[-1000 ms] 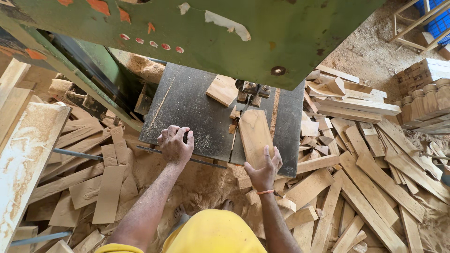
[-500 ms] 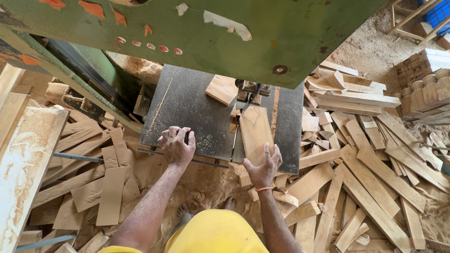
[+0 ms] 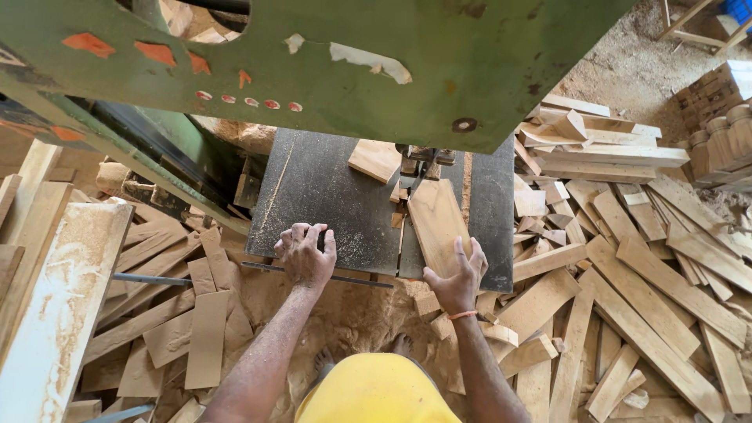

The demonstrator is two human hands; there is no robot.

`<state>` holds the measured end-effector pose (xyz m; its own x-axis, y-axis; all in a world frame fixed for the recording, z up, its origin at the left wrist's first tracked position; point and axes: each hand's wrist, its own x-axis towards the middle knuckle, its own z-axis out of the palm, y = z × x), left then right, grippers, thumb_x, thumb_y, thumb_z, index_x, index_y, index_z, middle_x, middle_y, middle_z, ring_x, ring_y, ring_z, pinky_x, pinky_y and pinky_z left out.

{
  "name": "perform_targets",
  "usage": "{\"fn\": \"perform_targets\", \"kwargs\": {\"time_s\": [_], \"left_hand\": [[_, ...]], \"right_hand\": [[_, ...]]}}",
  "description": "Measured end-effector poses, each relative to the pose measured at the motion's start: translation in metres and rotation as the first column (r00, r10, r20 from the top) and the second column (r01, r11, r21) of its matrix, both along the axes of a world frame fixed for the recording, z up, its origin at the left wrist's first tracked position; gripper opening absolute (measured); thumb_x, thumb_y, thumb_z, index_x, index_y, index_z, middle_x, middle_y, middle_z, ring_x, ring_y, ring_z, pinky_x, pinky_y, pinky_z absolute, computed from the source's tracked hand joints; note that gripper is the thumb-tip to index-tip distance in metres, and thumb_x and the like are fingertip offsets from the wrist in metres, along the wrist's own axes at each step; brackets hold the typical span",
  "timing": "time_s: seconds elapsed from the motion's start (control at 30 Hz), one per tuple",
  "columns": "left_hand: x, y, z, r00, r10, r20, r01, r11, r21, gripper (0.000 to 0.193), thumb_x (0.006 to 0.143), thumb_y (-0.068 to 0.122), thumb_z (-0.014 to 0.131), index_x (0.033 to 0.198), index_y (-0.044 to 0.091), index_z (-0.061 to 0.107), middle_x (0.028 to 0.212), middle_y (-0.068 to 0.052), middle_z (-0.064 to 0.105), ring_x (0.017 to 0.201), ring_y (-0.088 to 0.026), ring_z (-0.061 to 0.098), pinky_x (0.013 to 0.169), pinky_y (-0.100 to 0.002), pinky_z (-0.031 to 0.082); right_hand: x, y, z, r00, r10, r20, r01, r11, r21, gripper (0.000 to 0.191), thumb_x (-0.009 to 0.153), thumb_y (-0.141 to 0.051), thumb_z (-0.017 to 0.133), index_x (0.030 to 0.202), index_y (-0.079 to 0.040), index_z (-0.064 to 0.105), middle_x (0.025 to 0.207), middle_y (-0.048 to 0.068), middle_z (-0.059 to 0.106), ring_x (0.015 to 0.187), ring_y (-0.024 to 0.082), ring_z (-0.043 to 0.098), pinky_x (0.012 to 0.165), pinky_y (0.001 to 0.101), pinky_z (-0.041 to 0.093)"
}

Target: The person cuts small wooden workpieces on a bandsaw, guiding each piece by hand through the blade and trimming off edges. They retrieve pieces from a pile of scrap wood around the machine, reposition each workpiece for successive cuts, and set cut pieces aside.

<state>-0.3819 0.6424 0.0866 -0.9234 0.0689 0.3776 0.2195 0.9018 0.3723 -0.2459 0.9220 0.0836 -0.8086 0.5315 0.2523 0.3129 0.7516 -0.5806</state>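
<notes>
Seen from above, over a yellow garment (image 3: 376, 392) and two bare forearms reaching forward to a dark metal saw table (image 3: 329, 196). Left hand (image 3: 305, 254) palm down at the near edge of the table, fingers curled loosely onto the dusty surface, gripping nothing; wrist straight, forearm running back and down toward the body. Right hand (image 3: 457, 276) open, fingers spread, palm pressed against the near end of a wooden board (image 3: 436, 223), thumb out to the left of it, an orange band at the wrist. Board lying flat on the table, long axis pointing away from the body, far end up at the blade guide (image 3: 419, 160) beneath the green machine housing (image 3: 376, 63). A smaller wood offcut (image 3: 374, 160) resting on the table just left of the guide, apart from both hands. A thin metal rod (image 3: 196, 280) running below the table's near edge, under the left wrist. Bare toes showing on sawdust (image 3: 352, 313) between the arms. Cut wooden slats (image 3: 627, 274) heaped on the right, more slats scattered on the left beside a pale plank (image 3: 55, 305).
</notes>
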Motion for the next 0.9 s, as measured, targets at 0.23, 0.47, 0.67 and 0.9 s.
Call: {"fn": "perform_targets", "kwargs": {"time_s": [0.23,0.47,0.67,0.9], "left_hand": [[0.004,0.000,0.007,1.000,-0.014,0.002,0.014,1.000,0.026,0.020,0.095,0.038,0.069,0.106,0.022,0.075,0.107,0.001,0.059,0.115,-0.022,0.053,0.103,-0.047,0.037],[0.003,-0.001,0.008,0.999,-0.019,0.035,0.019,1.000,0.000,0.020,0.094,0.037,0.069,0.105,0.022,0.075,0.106,0.001,0.059,0.113,-0.021,0.053,0.103,-0.047,0.037],[0.003,-0.002,0.004,0.999,-0.017,0.037,0.017,1.000,0.010,0.021,0.095,0.038,0.068,0.106,0.022,0.075,0.106,0.000,0.059,0.114,-0.022,0.052,0.104,-0.047,0.037],[0.003,-0.002,-0.001,1.000,-0.017,0.022,0.017,1.000,0.011,0.020,0.096,0.038,0.068,0.106,0.022,0.075,0.106,0.001,0.059,0.114,-0.022,0.052,0.102,-0.047,0.037]], "right_hand": [[-0.003,-0.009,0.002,0.999,-0.032,-0.005,0.032,0.999,0.004,0.099,0.057,-0.029,0.093,0.144,-0.002,0.056,0.153,0.028,0.037,0.143,0.043,0.032,0.118,0.0504,0.033],[0.005,-0.017,-0.002,1.000,-0.026,0.006,0.026,1.000,0.016,0.101,0.058,-0.032,0.093,0.146,-0.002,0.053,0.151,0.030,0.035,0.141,0.045,0.030,0.115,0.0550,0.034],[-0.009,-0.021,-0.010,0.996,-0.090,-0.008,0.090,0.996,0.012,0.100,0.058,-0.033,0.092,0.145,-0.002,0.053,0.152,0.030,0.035,0.143,0.043,0.030,0.116,0.0563,0.033],[-0.013,-0.023,-0.013,0.992,-0.122,0.026,0.123,0.992,-0.014,0.098,0.060,-0.033,0.090,0.145,0.000,0.054,0.153,0.029,0.035,0.143,0.044,0.030,0.116,0.0561,0.033]]}}
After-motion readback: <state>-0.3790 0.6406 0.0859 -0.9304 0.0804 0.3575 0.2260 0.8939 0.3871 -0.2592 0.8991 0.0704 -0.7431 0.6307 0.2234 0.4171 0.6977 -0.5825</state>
